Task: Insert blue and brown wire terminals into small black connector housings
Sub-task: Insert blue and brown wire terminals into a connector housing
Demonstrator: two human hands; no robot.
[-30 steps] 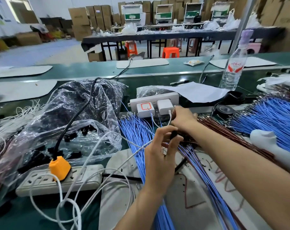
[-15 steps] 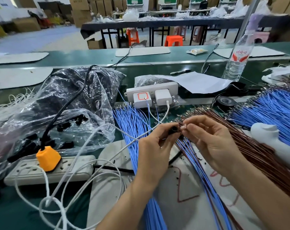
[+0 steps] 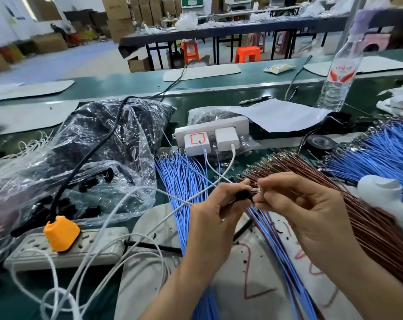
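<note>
Quick tip post from the bench. My left hand (image 3: 219, 215) has one small black housing (image 3: 242, 195) pinched between thumb and fingertips, held up off the surface (image 3: 2, 303), roughly between the blue wires (image 3: 184, 179) and the brown wires (image 3: 339, 204). My right hand (image 3: 309, 204) is curled in a fingertip pinch on a metal terminal (image 3: 256, 190), with the tip right at the mouth of the housing. I honestly can't tell from here whether this lead is blue or brown, since my fingers cover it.

What I think makes this step go well:

- Grip the wire close behind the terminal. Too far back and the thin lead will probably buckle instead of pushing in.
- Turn the housing so the open cavity faces the right hand squarely. Going in crooked is likely how the little locking tab gets bent.
- Check the terminal's orientation before pushing, then press straight along the cavity.
- Feel for the click, then give a gentle tug to confirm it has seated.
- Watch the white charger cable (image 3: 163, 218) running under my left wrist. It could snag the loose wire ends.

More housings sit in the plastic bag (image 3: 99, 162) to my left.
</note>
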